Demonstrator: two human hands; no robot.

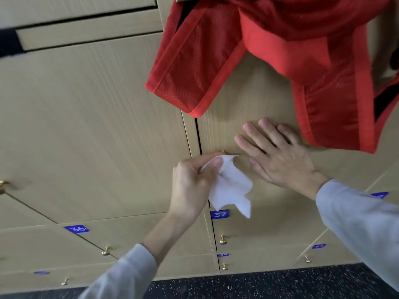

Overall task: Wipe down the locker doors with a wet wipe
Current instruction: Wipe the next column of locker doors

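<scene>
- One wet wipe, white and crumpled, hangs from the left hand against the locker door, just above the blue plate numbered 37.
- Two hands work here. The left hand's grip is closed on the wipe: thumb and curled fingers pinch its top edge, right at a small brass knob that is mostly hidden behind them.
- The right hand lies flat on the same door beside the wipe, its fingers straight and spread, holding nothing.
- Both arms come up from below in pale grey sleeves.
- One red mesh bag hangs from above, draped over the upper part of the door; its lower edge reaches the right hand's knuckles.
- Two number plates read clearly, 36 and 37; others lower down are too blurred to read.
- At least six more brass knobs show on the neighbouring doors.
- Dark speckled floor runs along the bottom.
</scene>
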